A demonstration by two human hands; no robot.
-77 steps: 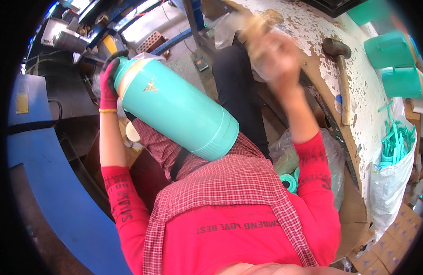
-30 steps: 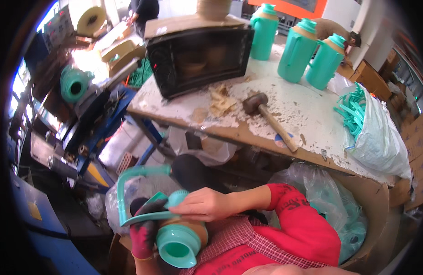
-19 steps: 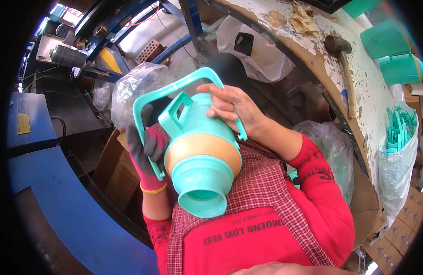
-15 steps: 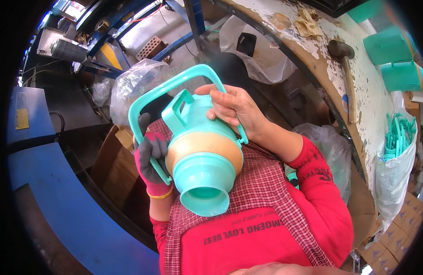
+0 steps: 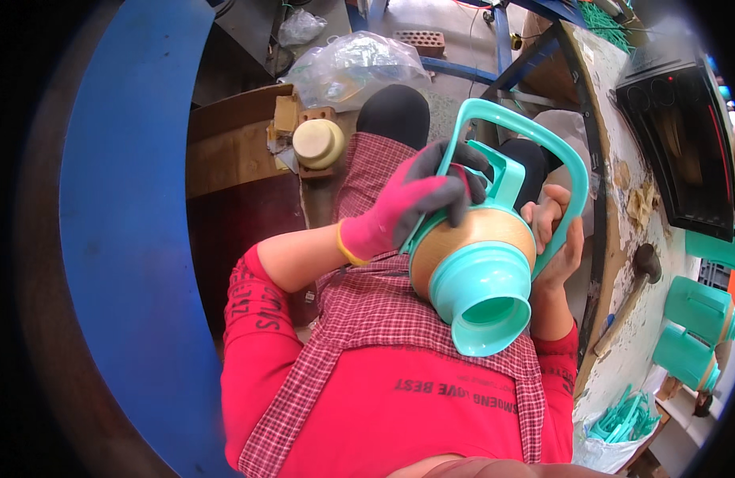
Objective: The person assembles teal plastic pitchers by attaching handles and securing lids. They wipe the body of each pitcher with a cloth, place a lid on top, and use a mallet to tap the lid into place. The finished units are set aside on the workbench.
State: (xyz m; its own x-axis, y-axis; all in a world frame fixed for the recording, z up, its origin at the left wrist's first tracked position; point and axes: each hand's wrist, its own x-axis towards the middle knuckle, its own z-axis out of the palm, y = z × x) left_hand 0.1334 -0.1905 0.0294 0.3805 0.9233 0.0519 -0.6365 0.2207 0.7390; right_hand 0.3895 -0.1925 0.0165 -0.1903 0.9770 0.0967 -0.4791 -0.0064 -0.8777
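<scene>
A teal plastic jug shell [image 5: 480,275] with a tan band round its shoulder lies tilted over my lap, its flared mouth toward my chest. It has a fixed side grip and a large swinging carry handle [image 5: 576,155]. My left hand [image 5: 423,195], in a pink and grey glove, is closed over the jug's left side by the foot of the handle. On the other side my bare right hand [image 5: 560,235] curls round the right arm of the handle, against the jug. Part of the right hand's fingers is hidden behind the handle.
To the right, a worn bench [image 5: 614,263] carries a mallet [image 5: 634,295], a dark heater-like box [image 5: 678,143] and several teal jug shells [image 5: 694,311]. A bag of teal handles [image 5: 622,422] stands below. At left are a blue panel [image 5: 132,239], a carton [image 5: 232,143] and a cream round piece [image 5: 318,143].
My view has swung, so the bench and blue panel sit differently. The left hand has come up over the jug's side, and the right hand has shifted from the jug's top to the handle's right arm.
</scene>
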